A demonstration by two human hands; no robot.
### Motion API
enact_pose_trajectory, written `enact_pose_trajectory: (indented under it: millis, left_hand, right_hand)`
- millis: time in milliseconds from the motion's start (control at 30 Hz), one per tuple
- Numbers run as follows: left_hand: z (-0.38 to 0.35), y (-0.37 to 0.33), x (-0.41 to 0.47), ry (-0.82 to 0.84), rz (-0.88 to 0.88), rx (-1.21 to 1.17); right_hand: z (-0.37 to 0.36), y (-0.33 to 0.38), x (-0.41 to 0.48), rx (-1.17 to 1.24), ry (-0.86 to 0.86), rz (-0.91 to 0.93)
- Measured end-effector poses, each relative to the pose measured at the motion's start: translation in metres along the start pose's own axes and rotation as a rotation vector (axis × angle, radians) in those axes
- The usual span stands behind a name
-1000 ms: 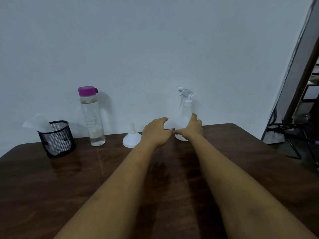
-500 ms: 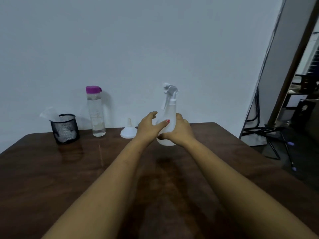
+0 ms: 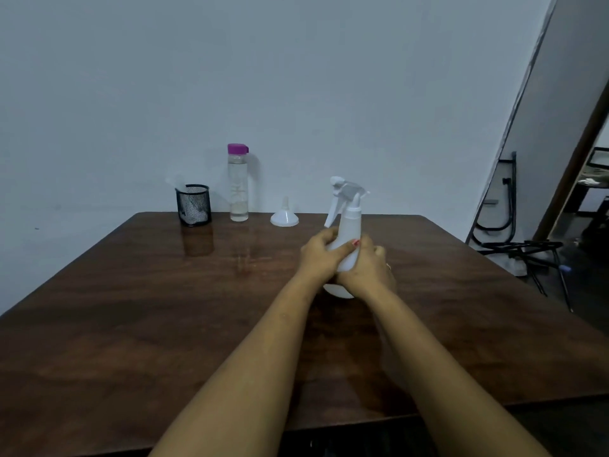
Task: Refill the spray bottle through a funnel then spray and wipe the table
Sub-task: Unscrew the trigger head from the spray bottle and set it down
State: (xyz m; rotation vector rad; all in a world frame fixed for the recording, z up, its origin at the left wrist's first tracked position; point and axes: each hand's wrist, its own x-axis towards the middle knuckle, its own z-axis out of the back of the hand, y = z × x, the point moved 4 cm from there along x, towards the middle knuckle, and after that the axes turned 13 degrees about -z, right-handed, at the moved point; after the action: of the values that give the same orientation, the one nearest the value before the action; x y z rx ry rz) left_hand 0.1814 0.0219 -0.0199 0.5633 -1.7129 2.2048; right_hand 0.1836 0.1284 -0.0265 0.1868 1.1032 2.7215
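Observation:
A white translucent spray bottle (image 3: 349, 225) stands upright near the middle of the brown wooden table (image 3: 131, 308). My left hand (image 3: 318, 255) grips its body from the left, thumb across the front. My right hand (image 3: 367, 270) wraps the lower body from the right. Its trigger head points left. A white funnel (image 3: 284, 216) rests upside down, spout up, near the table's far edge. Left of it stands a clear water bottle (image 3: 238, 186) with a purple cap.
A black mesh cup (image 3: 193, 204) holding white cloth or tissue stands at the far left of the row by the wall. Folded black metal frames (image 3: 514, 239) lie on the floor to the right, beside a doorway.
Both hands have closed around the spray bottle and drawn it from the table's far edge toward me. The camera view has shifted back and to the right.

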Motion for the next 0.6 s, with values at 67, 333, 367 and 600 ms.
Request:
enact_pose_trajectory:
  millis: [67,333,367,600]
  left_hand:
    - [0.000,0.003,-0.006,0.034,-0.005,0.001]
    - [-0.001,0.010,0.002,0.155,-0.012,0.016]
    - [-0.002,0.013,0.003,0.163,-0.003,0.008]
    - [-0.001,0.023,0.013,0.263,0.031,-0.097]
  right_hand:
    - [-0.001,-0.009,-0.005,0.045,0.091,0.011]
    - [0.041,0.006,0.006,0.242,0.189,0.230]
    - [0.043,0.011,0.004,0.285,0.203,0.269]
    - [0.043,0.028,0.018,0.633,0.048,0.162]
